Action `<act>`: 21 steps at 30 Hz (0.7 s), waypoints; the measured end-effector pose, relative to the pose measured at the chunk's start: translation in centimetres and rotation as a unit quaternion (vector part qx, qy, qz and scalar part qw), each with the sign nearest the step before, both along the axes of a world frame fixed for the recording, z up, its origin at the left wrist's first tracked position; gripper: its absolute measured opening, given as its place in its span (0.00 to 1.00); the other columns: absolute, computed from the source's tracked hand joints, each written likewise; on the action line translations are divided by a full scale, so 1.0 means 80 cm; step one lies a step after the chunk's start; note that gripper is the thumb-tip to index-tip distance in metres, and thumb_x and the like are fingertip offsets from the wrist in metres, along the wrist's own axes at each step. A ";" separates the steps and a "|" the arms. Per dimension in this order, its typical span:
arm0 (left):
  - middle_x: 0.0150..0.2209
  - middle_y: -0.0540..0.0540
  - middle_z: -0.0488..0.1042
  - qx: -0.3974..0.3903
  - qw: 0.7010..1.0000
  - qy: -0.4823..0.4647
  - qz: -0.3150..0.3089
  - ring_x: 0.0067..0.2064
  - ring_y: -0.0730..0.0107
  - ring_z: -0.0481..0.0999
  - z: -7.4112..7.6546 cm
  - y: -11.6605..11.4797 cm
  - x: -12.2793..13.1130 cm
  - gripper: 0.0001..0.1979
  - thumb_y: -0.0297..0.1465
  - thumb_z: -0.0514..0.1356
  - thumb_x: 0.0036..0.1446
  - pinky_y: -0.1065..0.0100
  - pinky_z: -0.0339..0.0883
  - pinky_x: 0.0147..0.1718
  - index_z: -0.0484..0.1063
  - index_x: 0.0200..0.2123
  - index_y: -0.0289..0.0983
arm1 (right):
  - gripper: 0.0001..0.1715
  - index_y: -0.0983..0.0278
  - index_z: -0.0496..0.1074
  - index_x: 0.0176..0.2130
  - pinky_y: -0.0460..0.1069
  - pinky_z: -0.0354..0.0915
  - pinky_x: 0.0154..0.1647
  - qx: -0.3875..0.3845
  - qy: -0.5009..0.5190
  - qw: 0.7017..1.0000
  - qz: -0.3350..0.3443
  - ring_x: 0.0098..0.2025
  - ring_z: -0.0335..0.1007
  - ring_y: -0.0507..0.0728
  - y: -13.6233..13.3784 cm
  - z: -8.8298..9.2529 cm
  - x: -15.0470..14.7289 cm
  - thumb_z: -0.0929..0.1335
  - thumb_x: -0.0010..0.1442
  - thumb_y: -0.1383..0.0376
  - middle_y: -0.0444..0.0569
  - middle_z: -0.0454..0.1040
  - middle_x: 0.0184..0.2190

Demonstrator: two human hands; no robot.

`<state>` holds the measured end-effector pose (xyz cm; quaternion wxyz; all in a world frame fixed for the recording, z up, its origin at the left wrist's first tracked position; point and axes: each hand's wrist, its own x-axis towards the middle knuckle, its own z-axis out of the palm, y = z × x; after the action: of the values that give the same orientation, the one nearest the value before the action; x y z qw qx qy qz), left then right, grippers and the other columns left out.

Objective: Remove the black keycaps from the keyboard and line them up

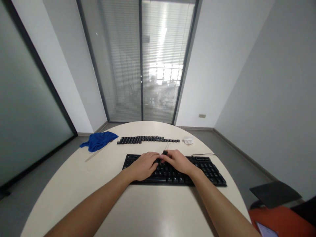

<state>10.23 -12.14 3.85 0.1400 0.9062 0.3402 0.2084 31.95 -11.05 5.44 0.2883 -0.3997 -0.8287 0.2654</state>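
Observation:
A black keyboard (209, 169) lies on the round white table (148, 210). My left hand (143, 165) rests on its middle keys with the fingers curled down. My right hand (178, 161) sits beside it, fingers pinched on a small black keycap puller (165, 152) at the keyboard's top edge. Rows of loose black keycaps (145, 140) are laid out behind the keyboard.
A blue cloth (98, 141) lies at the table's back left with a thin stick by it. A crumpled white tissue (188, 140) sits at the back right. An orange chair (278, 220) stands at the right. Glass doors with blinds are ahead.

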 end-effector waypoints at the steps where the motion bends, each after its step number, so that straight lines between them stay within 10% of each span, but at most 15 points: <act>1: 0.59 0.42 0.67 -0.005 1.000 -0.002 0.001 0.60 0.59 0.64 0.002 -0.001 0.001 0.19 0.33 0.50 0.65 0.55 0.56 0.61 0.64 0.57 0.41 | 0.24 0.63 0.75 0.30 0.49 0.64 0.37 -0.004 0.007 1.000 -0.001 0.32 0.74 0.58 0.002 -0.002 0.000 0.62 0.65 0.49 0.47 0.79 0.29; 21: 0.45 0.47 0.77 -0.160 0.972 -0.172 0.016 0.47 0.64 0.74 0.003 0.016 -0.003 0.08 0.33 0.57 0.60 0.63 0.64 0.52 0.71 0.42 0.39 | 0.24 0.65 0.76 0.33 0.49 0.68 0.37 -0.076 0.128 0.988 -0.046 0.35 0.75 0.58 0.008 -0.012 -0.005 0.65 0.62 0.48 0.49 0.79 0.31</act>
<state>9.99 -10.86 4.10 0.3362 0.8170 0.3545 0.3062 31.56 -10.41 4.45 0.3727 -0.4207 -0.7429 0.3636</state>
